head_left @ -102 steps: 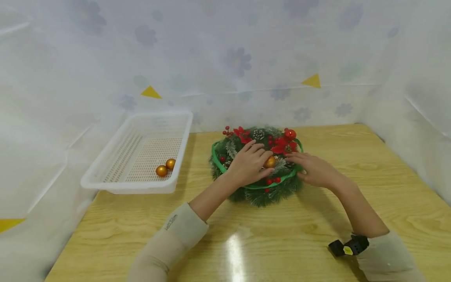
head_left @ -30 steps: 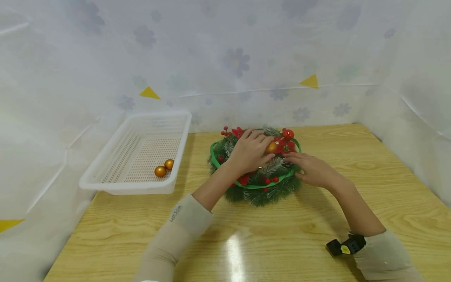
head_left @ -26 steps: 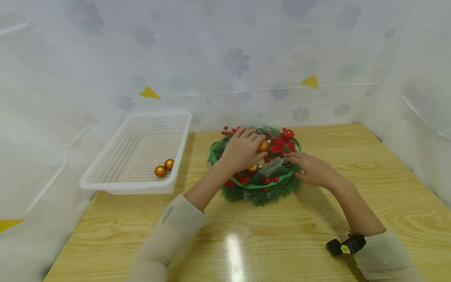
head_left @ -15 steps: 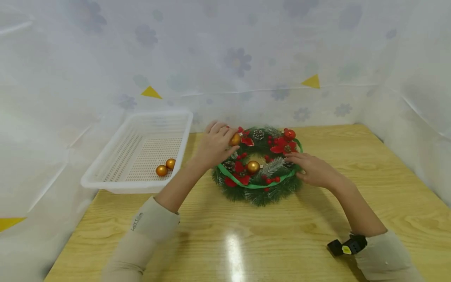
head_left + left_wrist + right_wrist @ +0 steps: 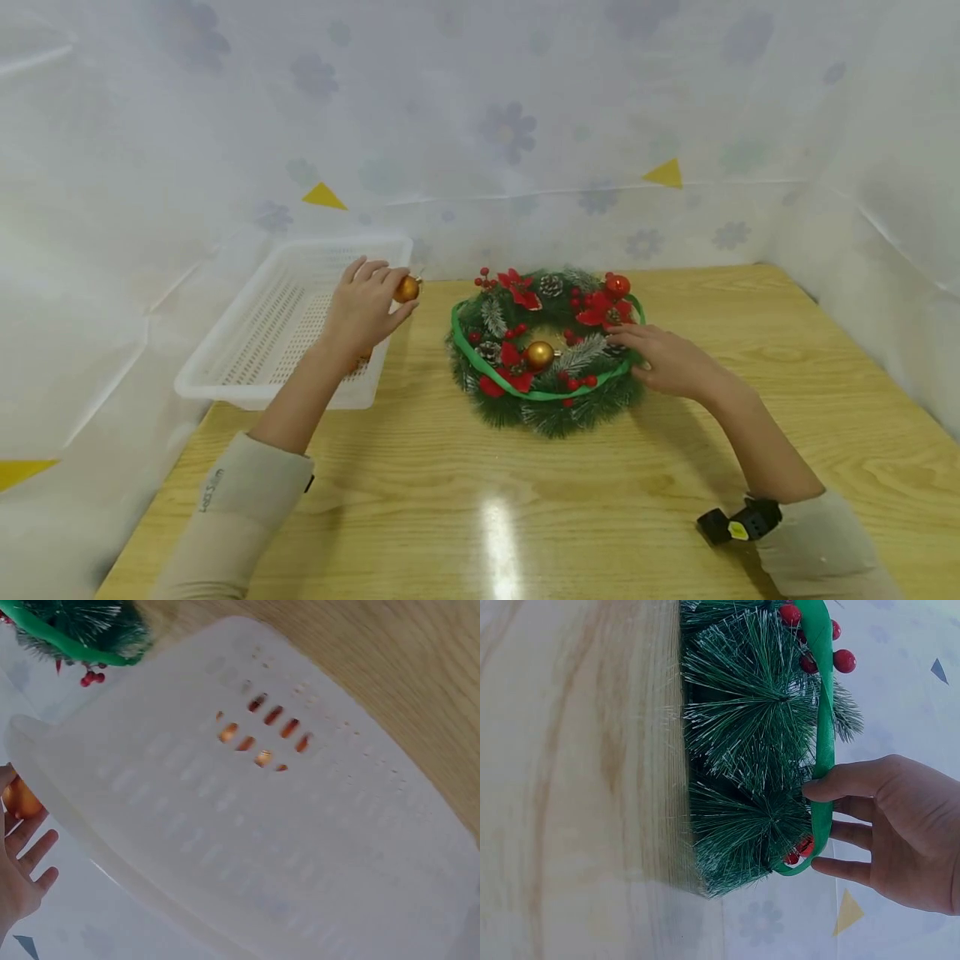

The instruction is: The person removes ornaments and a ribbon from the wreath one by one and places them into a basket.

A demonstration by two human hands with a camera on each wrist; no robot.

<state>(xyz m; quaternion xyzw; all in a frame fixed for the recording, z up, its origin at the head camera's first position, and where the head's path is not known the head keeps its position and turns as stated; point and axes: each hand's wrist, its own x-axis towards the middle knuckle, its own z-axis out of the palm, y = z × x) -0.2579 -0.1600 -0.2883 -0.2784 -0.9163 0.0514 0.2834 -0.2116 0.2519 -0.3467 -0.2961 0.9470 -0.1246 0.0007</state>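
Observation:
My left hand is above the near right side of a white plastic basket, pinching a gold Christmas ball between thumb and fingers. In the left wrist view, that ball shows by the fingers beyond the basket rim. Orange-gold patches show through the basket's slots, while the hand mostly hides what lies inside. On the table, a green Christmas wreath carries red flowers, berries, pinecones and another gold ball. My right hand holds its right edge, the thumb over the green ribbon and fingers behind.
The wooden table ends at a pale floral sheet hung behind and on both sides. Yellow triangles are stuck on the sheet. A black device is strapped at my right wrist.
My left hand has lifted a gold ball off the wreath and carried it left to above the basket. The second gold ball on the wreath is uncovered. My right hand stays at the wreath's edge.

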